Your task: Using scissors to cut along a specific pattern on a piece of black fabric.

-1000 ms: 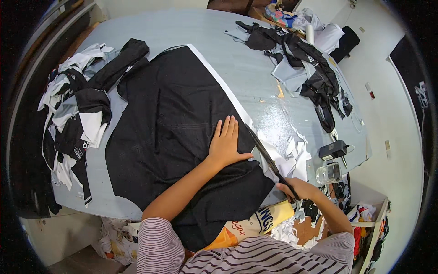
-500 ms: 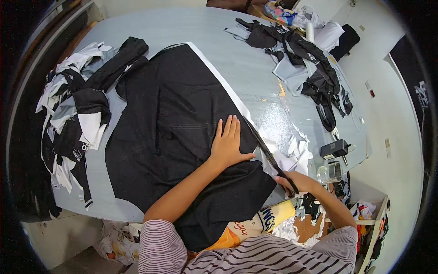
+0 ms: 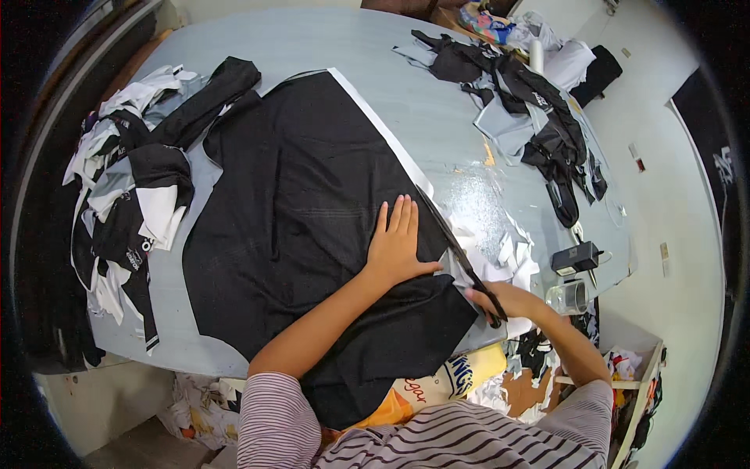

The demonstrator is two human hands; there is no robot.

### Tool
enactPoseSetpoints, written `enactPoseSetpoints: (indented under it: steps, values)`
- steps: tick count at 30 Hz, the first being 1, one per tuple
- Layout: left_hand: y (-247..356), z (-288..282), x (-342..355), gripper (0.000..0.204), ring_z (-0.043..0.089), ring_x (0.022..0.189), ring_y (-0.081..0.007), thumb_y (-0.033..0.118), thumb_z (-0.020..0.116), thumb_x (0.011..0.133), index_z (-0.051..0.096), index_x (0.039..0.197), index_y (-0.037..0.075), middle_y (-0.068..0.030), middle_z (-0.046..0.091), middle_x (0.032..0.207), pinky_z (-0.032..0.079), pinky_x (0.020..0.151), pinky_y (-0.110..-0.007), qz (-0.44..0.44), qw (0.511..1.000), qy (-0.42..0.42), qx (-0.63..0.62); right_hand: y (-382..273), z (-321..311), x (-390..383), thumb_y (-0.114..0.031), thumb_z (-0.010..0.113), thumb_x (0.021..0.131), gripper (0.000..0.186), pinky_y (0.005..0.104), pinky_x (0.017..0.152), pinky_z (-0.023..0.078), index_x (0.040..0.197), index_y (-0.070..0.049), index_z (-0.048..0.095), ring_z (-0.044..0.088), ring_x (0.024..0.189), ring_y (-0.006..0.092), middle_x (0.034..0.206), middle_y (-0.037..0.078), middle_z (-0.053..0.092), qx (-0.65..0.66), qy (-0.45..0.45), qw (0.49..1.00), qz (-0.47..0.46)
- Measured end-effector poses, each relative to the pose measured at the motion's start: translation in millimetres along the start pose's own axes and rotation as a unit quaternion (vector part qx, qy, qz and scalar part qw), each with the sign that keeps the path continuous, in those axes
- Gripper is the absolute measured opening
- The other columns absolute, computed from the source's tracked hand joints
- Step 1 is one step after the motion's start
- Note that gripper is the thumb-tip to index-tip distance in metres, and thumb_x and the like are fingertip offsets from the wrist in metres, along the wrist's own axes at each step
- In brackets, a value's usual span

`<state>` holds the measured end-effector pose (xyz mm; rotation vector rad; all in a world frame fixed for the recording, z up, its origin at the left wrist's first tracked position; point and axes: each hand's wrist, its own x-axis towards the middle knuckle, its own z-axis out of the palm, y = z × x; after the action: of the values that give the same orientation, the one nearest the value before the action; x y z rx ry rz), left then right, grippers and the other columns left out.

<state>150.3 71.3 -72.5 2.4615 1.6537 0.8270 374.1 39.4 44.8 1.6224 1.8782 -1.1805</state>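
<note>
A large piece of black fabric (image 3: 312, 172) lies spread on the table, with a white strip (image 3: 376, 119) running along its right edge. My left hand (image 3: 394, 248) rests flat on the fabric with its fingers stretched out, close to that edge. My right hand (image 3: 516, 302) grips the handles of long black scissors (image 3: 462, 256). Their blades point away from me along the fabric's right edge, at the near end of the white strip. White scraps (image 3: 516, 262) lie just right of the scissors.
Black and white cloth pieces (image 3: 160, 168) are heaped at the table's left. Dark garments (image 3: 539, 98) lie far right. A black power adapter (image 3: 575, 258) and a drinking glass (image 3: 566, 297) stand at the right edge. A printed yellow-and-orange sack (image 3: 437, 384) sits below the near edge.
The scissors and my right hand have moved slightly forward along the fabric's edge. My left hand stays in place on the fabric. The whole view has shifted a little.
</note>
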Motion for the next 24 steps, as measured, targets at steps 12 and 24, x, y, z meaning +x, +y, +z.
enactPoseSetpoints:
  steps: [12, 24]
  values:
    - [0, 2, 0, 0.115, 0.02, 0.137, -0.032, 0.078, 0.051, 0.065, 0.032, 0.131, -0.014, -0.0254, 0.029, 0.142, 0.007, 0.111, -0.049, -0.003, 1.0, -0.008, -0.001, -11, -9, 16, -0.052, 0.039, 0.093, 0.057, 0.0291, 0.049, 0.046, 0.073, -0.001, 0.054, 0.059, 0.05, 0.0166, 0.054, 0.008, 0.057, 0.021, 0.005, 1.0, -0.005]
    - [1, 3, -1, 0.112, 0.02, 0.137, -0.0313, 0.071, 0.06, 0.06, 0.035, 0.13, -0.013, -0.0257, 0.031, 0.14, 0.007, 0.111, -0.05, -0.006, 0.999, 0.018, -0.033, -13, -13, 35, -0.061, 0.044, 0.087, 0.064, 0.0284, 0.049, 0.047, 0.069, 0.0, 0.055, 0.061, 0.05, 0.0171, 0.053, 0.008, 0.057, -0.006, 0.044, 0.999, 0.0]
